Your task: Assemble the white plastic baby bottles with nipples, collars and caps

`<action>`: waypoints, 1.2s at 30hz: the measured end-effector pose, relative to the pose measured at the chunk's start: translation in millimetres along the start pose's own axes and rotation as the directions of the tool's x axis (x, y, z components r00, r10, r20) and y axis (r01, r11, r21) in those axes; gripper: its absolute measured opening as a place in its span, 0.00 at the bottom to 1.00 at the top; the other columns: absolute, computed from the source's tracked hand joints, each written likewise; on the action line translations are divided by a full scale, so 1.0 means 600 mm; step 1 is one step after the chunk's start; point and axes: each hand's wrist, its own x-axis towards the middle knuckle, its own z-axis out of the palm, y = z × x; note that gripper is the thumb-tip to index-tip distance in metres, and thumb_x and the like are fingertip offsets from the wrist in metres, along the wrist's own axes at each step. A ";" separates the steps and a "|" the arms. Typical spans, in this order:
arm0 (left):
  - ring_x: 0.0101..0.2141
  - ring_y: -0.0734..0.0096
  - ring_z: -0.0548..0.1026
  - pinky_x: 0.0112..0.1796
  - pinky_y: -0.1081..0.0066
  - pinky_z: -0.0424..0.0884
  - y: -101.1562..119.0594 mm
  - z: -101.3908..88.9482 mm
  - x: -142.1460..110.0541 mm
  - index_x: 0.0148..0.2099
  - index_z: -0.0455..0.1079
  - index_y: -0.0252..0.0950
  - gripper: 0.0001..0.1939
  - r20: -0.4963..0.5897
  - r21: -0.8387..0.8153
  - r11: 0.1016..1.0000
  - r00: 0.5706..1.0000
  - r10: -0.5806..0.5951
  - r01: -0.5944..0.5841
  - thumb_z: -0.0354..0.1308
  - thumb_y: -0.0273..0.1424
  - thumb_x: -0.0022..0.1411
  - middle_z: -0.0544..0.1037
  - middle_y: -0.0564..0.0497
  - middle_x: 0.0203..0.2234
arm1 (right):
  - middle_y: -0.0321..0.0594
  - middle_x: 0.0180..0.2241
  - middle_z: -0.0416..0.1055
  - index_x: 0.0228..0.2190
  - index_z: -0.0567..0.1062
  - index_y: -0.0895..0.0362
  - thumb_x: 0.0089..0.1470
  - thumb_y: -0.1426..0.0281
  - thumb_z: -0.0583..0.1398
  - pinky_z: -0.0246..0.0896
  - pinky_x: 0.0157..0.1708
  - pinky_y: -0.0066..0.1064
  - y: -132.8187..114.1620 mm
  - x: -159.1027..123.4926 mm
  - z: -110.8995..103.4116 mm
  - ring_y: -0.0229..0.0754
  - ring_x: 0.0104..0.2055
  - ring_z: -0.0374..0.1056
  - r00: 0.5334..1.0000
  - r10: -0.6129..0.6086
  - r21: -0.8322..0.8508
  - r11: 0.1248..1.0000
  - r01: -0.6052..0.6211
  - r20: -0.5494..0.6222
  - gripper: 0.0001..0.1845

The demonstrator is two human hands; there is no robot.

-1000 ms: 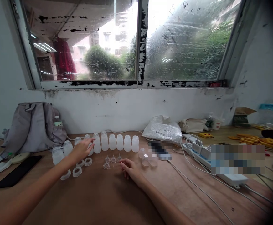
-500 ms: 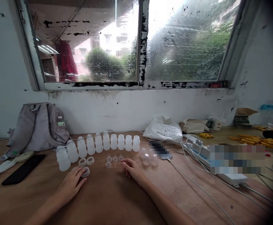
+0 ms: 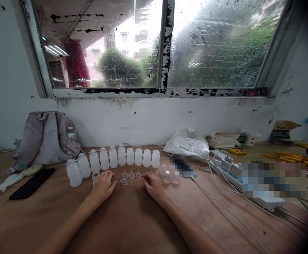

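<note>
My left hand [image 3: 104, 185] rests palm down on the table, thumb apart and fingers bent over the pale bottle collar rings [image 3: 95, 176]; most of the rings are hidden beneath it. My right hand [image 3: 153, 184] lies loosely curled with nothing visible in it. Its fingertips are close beside several clear bottle teats [image 3: 131, 174], which stand tip up between the two hands. Behind them curves a row of frosted baby bottles [image 3: 113, 158]. Those on the left wear clear domed covers, while those on the right have bare necks. Several loose clear domed covers [image 3: 166, 179] sit right of my right hand.
At left are a grey backpack [image 3: 46, 137] and a black phone-like slab [image 3: 32, 183]. Right of the bottles lie a silvery plastic bag [image 3: 187, 143], a blurred dark device [image 3: 182, 166] on a white cable, and a power strip [image 3: 265, 201]. Yellow tools [image 3: 291, 157] lie farther right.
My left hand has slid forward and to the right, over the rings. My right hand has moved slightly right and forward, away from the teats. The view has shifted a little.
</note>
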 end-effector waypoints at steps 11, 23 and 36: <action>0.38 0.62 0.67 0.40 0.63 0.61 0.022 0.026 0.007 0.35 0.64 0.37 0.07 -0.038 -0.077 0.996 0.999 -0.036 0.032 0.48 0.32 0.56 0.71 0.49 0.33 | 0.44 0.54 0.54 0.50 0.62 0.51 0.53 0.63 0.51 0.44 0.53 0.40 0.018 -0.004 0.010 0.46 0.57 0.47 0.967 -0.052 -0.338 0.931 0.137 0.248 0.22; 0.40 0.59 0.65 0.39 0.62 0.60 -0.037 -0.016 0.003 0.24 0.63 0.38 0.12 0.081 0.099 0.986 0.986 -0.146 0.138 0.52 0.42 0.50 0.70 0.48 0.35 | 0.44 0.50 0.62 0.48 0.65 0.52 0.53 0.63 0.51 0.47 0.50 0.39 0.017 0.003 0.011 0.46 0.52 0.55 0.970 -0.039 -0.312 0.943 0.115 0.239 0.20; 0.46 0.64 0.65 0.44 0.64 0.63 -0.026 0.000 0.005 0.36 0.60 0.38 0.09 -0.125 -0.217 0.976 0.991 -0.038 0.010 0.41 0.34 0.61 0.68 0.47 0.40 | 0.43 0.46 0.65 0.40 0.72 0.53 0.53 0.66 0.51 0.49 0.48 0.38 0.008 -0.002 0.009 0.45 0.48 0.59 0.967 -0.079 -0.329 0.931 0.158 0.242 0.14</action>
